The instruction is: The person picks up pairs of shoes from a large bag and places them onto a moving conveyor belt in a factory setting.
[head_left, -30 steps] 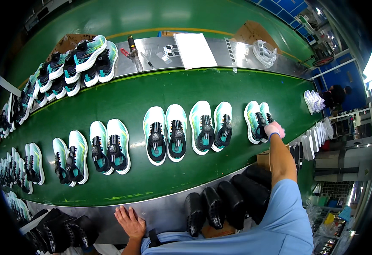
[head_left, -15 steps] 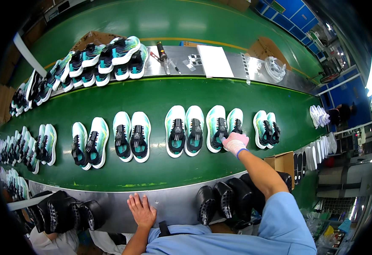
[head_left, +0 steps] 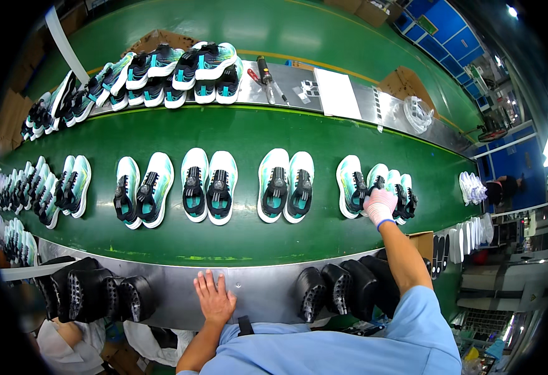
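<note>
My right hand [head_left: 380,204], in a pink-and-white striped glove, is closed at the heel of a mint-and-white sneaker [head_left: 377,174] with black laces. Its fingertips are partly hidden against the shoe. The matching sneaker [head_left: 350,182] lies just left of it, toe pointing away. Close on the right, another pair of sneakers [head_left: 394,181] is partly covered by the hand. My bare left hand [head_left: 216,300] rests palm down, fingers spread, on the metal ledge [head_left: 261,284] in front of me.
More sneaker pairs [head_left: 274,184] stand along the green belt [head_left: 236,244], crowded at far left. Stacked sneakers [head_left: 218,59], a black-handled tool [head_left: 264,72] and a white sheet [head_left: 336,94] occupy the far ledge. Black shoe lasts [head_left: 311,290] line the near ledge; a cardboard box [head_left: 421,244] is at right.
My right hand has moved right with the sneaker, and its mate has shifted along, closing up to the rightmost pair. My left hand stays on the ledge. The whole view has shifted slightly.
</note>
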`<action>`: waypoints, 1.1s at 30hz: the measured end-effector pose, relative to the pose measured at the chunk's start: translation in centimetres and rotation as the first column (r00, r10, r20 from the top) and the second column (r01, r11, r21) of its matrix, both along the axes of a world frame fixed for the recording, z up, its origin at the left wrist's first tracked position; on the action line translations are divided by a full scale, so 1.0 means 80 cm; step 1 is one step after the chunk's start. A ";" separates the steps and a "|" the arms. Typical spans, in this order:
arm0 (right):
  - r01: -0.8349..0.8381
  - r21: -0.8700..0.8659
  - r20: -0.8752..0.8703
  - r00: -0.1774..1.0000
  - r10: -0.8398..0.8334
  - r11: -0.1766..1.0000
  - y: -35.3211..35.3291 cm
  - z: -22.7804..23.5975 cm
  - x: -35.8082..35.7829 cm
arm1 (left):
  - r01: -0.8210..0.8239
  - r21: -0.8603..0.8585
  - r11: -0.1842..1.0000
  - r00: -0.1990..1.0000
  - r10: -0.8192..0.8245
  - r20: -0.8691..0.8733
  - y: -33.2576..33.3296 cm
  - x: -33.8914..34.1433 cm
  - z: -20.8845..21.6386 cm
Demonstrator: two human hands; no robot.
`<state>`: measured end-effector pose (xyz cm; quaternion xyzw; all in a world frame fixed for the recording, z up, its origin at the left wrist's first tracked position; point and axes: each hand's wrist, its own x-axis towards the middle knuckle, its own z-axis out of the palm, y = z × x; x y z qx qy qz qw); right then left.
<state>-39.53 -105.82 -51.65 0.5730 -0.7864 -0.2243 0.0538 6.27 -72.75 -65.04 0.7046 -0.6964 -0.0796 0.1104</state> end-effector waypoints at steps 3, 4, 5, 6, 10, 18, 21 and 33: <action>-0.376 -0.102 0.310 0.868 0.389 0.921 0.033 0.046 0.124 | -0.013 0.003 1.000 1.000 0.013 -0.009 0.004 0.003 -0.004; -0.447 -0.177 0.477 0.741 0.474 0.877 0.053 0.042 0.151 | 0.000 -0.001 1.000 1.000 0.000 -0.019 0.002 0.002 -0.003; -0.539 -0.044 0.490 0.722 0.489 0.841 0.063 0.051 0.196 | 0.002 -0.001 1.000 1.000 -0.002 -0.021 0.002 0.002 -0.003; -0.594 -0.070 0.472 0.688 0.551 0.801 0.080 0.050 0.226 | -0.003 -0.002 1.000 1.000 0.003 -0.020 0.002 0.002 -0.003; -0.533 0.070 0.379 0.796 0.472 0.843 0.083 0.018 0.287 | -0.003 0.041 0.999 1.000 0.003 0.008 0.001 0.001 -0.002; -0.428 0.121 0.326 0.869 0.372 0.895 0.056 -0.033 0.302 | -0.015 0.000 1.000 0.999 0.015 -0.039 0.003 -0.003 0.002; -0.454 0.093 0.279 0.866 0.415 0.886 0.057 -0.032 0.299 | -0.025 0.006 1.000 0.999 0.026 -0.047 0.002 -0.003 0.003; -0.423 0.127 0.324 0.873 0.365 0.897 0.055 -0.033 0.293 | -0.127 -0.159 0.979 0.959 0.080 -0.272 -0.085 0.042 0.057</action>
